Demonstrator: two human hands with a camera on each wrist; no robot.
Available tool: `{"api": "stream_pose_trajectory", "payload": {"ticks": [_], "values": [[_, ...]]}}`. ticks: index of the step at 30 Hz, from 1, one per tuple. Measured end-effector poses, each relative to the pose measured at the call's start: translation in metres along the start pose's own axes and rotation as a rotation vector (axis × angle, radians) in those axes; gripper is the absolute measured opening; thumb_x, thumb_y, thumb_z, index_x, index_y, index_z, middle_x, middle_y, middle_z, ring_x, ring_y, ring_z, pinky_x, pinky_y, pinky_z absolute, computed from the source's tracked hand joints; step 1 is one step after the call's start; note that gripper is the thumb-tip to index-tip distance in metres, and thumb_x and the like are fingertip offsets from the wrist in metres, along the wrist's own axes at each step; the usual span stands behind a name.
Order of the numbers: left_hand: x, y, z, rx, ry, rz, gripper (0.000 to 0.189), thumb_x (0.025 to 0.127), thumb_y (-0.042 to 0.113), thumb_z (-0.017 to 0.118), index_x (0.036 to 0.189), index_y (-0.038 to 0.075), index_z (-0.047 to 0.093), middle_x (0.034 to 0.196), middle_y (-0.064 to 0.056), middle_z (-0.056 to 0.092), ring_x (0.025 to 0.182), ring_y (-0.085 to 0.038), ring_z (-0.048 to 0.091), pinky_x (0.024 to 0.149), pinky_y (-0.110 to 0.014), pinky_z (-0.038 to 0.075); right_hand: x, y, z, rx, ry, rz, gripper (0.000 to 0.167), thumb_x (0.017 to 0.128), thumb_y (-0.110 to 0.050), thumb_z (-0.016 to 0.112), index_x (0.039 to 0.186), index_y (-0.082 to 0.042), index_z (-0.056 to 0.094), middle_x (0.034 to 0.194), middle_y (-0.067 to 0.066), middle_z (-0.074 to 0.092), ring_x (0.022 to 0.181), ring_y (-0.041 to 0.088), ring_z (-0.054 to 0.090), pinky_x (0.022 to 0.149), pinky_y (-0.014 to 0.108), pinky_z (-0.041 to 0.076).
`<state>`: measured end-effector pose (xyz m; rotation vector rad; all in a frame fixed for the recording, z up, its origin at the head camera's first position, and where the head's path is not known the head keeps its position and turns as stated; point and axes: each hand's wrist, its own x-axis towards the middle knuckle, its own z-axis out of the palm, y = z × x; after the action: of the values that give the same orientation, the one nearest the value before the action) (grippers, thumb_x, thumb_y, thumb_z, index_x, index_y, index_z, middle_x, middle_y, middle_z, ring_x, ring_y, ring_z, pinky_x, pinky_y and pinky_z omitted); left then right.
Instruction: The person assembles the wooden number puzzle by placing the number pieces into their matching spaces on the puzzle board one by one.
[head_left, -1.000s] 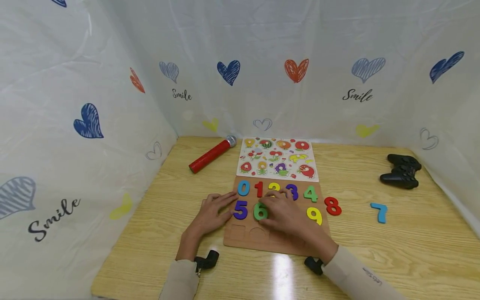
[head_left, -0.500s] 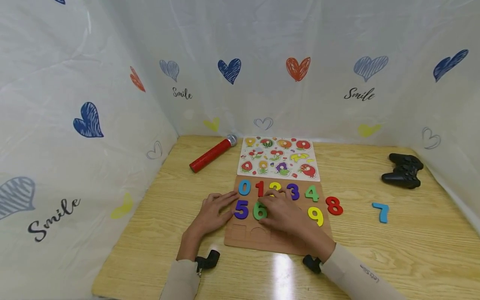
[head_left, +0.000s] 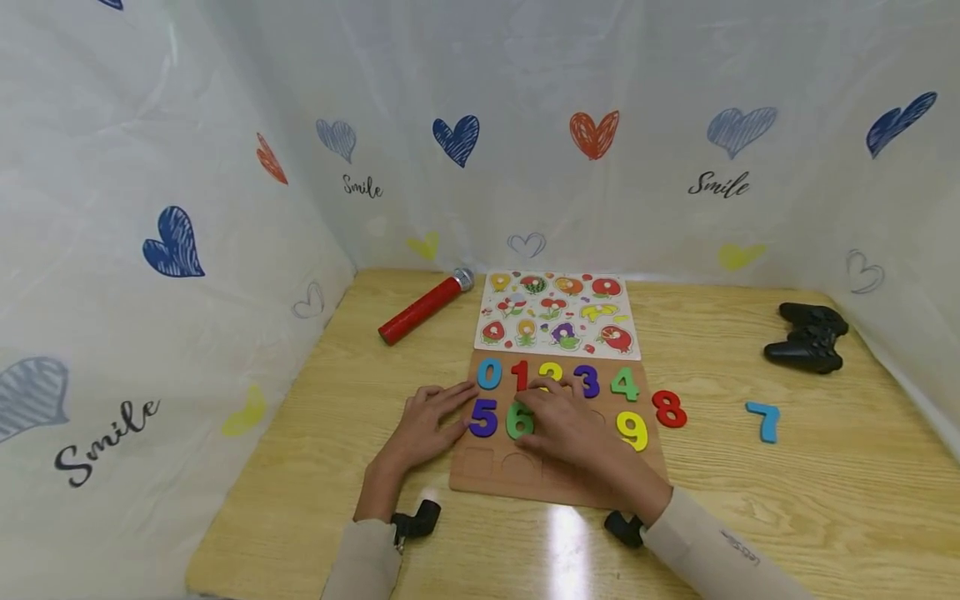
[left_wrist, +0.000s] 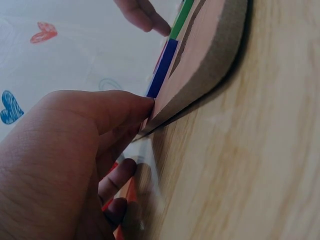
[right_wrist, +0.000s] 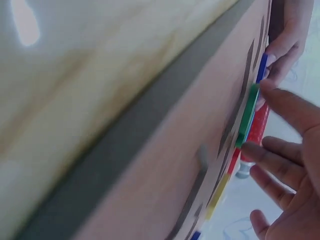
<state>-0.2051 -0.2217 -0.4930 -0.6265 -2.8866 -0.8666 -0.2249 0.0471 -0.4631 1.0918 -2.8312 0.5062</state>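
Observation:
The brown wooden number board (head_left: 495,477) lies on the table with bright digit pieces in its upper two rows. My right hand (head_left: 566,425) is over its second row, thumb and index finger at opposite edges of the green number 6 (right_wrist: 248,112), pinching it. It covers the places right of the 6. My left hand (head_left: 425,427) rests at the board's left edge, fingers extended. Its thumb touches the edge beside the purple number 5 (head_left: 483,418). A yellow 9 (head_left: 632,430) sits on the board; a red 8 (head_left: 669,409) lies at its right edge.
A blue 7 (head_left: 765,421) lies farther right on the table, below a black game controller (head_left: 806,337). A fruit puzzle board (head_left: 555,312) adjoins the number board's far side. The red microphone (head_left: 423,308) lies at back left. Printed white sheeting (head_left: 525,200) surrounds the table (head_left: 300,467).

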Motion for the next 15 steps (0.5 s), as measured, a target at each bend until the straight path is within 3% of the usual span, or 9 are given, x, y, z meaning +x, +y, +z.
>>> {"api": "stream_pose_trajectory", "payload": {"ticks": [8, 15], "values": [[-0.001, 0.0, 0.002, -0.003, 0.0, -0.016, 0.05, 0.099, 0.03, 0.062, 0.148, 0.024, 0.053, 0.155, 0.005, 0.044, 0.129, -0.03, 0.039, 0.094, -0.052, 0.031, -0.02, 0.01, -0.016, 0.06, 0.004, 0.021, 0.038, 0.088, -0.031, 0.077, 0.122, -0.017, 0.069, 0.119, -0.007, 0.068, 0.13, 0.022, 0.045, 0.108, 0.06, 0.017], [-0.001, 0.0, 0.003, -0.013, 0.009, -0.002, 0.05, 0.099, 0.029, 0.062, 0.148, 0.022, 0.054, 0.155, 0.003, 0.044, 0.127, -0.032, 0.039, 0.093, -0.052, 0.031, -0.043, 0.03, -0.03, 0.075, 0.037, 0.02, 0.046, 0.088, -0.029, 0.079, 0.127, -0.01, 0.067, 0.124, 0.002, 0.067, 0.128, 0.027, 0.047, 0.106, 0.059, 0.019]]}}
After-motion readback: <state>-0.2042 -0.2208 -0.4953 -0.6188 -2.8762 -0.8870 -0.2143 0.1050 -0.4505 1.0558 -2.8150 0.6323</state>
